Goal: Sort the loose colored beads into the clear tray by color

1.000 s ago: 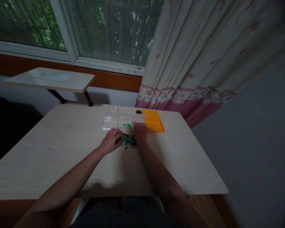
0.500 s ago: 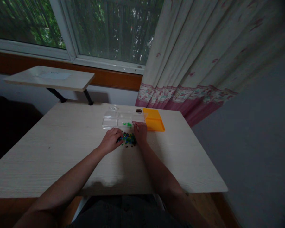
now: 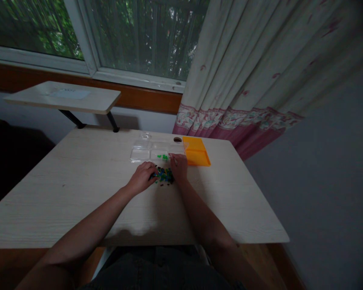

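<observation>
A heap of small mixed pieces (image 3: 164, 175), green, blue, yellow and black, lies on the table between my hands. My left hand (image 3: 142, 177) rests at the heap's left edge, fingers bent, with the thumb apart from them and pieces showing in the gap. Beyond the heap is a clear plastic compartment tray (image 3: 140, 154). Several green pieces (image 3: 163, 157) sit in its front middle compartment. My right hand (image 3: 179, 166) is over the tray's front right part, fingers drawn together beside the green pieces. Whatever its fingertips hold is too small to make out.
An orange-yellow tray (image 3: 196, 151) lies to the right of the clear one. Behind them is a dark round hole (image 3: 177, 139) in the table (image 3: 87, 193). A raised shelf (image 3: 66, 96) stands at the back left, and a curtain (image 3: 230, 100) hangs behind the table.
Both hands stay almost in place, and the heap and green pieces look the same. The whole view has shifted slightly.
</observation>
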A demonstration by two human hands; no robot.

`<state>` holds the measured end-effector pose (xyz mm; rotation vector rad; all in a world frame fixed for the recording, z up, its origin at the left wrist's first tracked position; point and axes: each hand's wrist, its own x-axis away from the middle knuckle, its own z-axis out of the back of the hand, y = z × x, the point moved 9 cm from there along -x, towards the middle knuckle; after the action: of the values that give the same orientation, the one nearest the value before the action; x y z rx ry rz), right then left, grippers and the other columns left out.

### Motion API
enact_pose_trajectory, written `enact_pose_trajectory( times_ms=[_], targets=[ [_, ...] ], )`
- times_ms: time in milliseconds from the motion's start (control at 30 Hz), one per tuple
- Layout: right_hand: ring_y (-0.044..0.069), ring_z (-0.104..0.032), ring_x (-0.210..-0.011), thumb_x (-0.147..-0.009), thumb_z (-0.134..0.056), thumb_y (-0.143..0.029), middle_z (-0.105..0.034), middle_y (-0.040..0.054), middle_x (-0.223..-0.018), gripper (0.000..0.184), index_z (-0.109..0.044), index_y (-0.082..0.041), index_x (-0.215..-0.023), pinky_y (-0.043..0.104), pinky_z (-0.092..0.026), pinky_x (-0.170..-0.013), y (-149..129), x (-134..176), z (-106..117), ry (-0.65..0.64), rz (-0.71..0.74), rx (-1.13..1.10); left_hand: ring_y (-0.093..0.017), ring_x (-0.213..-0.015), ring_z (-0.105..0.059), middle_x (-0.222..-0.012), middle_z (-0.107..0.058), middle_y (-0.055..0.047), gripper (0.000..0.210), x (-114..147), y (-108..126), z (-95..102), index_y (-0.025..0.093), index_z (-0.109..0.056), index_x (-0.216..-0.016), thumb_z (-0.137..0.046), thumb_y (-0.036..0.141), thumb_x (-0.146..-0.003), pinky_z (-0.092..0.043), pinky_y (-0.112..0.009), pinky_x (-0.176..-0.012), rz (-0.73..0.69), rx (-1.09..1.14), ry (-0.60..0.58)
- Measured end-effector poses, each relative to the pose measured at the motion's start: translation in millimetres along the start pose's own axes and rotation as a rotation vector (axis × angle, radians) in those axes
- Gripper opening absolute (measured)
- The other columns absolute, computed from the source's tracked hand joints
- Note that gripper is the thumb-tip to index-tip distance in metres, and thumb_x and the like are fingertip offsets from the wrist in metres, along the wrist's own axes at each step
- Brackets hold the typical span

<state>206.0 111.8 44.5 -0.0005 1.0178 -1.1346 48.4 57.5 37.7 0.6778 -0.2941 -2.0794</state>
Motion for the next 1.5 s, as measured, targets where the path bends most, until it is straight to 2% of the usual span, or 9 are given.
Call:
enact_pose_trajectory(
  times_ms=[233, 467, 700, 1500],
  targets=[
    [0.020, -0.060, -0.087, -0.097, -0.047, -0.032, -0.072, 0.0070, -0.090, 0.028, -0.072, -0.019, -0.098, 0.036, -0.042, -0.088, 1.4, 0.5, -1.0, 0.003, -0.010, -0.004, -0.025, -0.102, -0.054, -0.104, -0.060, -0.008, 0.010, -0.3, 3.0, 0.3, 0.022, -0.065, -0.090, -0.066, 0.025, -0.082, -0.044, -0.040, -0.090, -0.014, 0.014, -0.006],
    [0.019, -0.061, -0.091, -0.097, -0.045, -0.033, -0.073, 0.0070, -0.093, 0.030, -0.072, -0.019, -0.100, 0.035, -0.041, -0.091, 3.3, 1.7, -2.9, -0.012, -0.018, -0.011, -0.026, -0.101, -0.054, -0.105, -0.060, -0.007, 0.020, 0.3, -2.8, -0.2, 0.022, -0.065, -0.097, -0.070, 0.029, -0.079, -0.043, -0.040, -0.089, 0.024, -0.026, -0.009],
    [0.020, -0.061, -0.088, -0.097, -0.046, -0.032, -0.073, 0.0068, -0.090, 0.029, -0.072, -0.020, -0.098, 0.035, -0.042, -0.090, 1.1, 0.1, -2.0, -0.023, -0.017, -0.024, -0.025, -0.101, -0.054, -0.105, -0.060, -0.007, 0.013, 0.5, -1.7, -1.5, 0.022, -0.068, -0.092, -0.067, 0.029, -0.082, -0.043, -0.039, -0.088, 0.009, -0.038, -0.023],
    [0.021, -0.061, -0.088, -0.097, -0.046, -0.033, -0.072, 0.0076, -0.089, 0.030, -0.072, -0.019, -0.097, 0.036, -0.042, -0.088, 1.6, 0.8, -0.4, -0.001, -0.019, -0.027, -0.024, -0.099, -0.056, -0.102, -0.061, -0.008, 0.013, 0.8, -2.5, -1.4, 0.021, -0.069, -0.092, -0.067, 0.027, -0.081, -0.045, -0.040, -0.088, -0.003, 0.020, 0.014]
  ],
)
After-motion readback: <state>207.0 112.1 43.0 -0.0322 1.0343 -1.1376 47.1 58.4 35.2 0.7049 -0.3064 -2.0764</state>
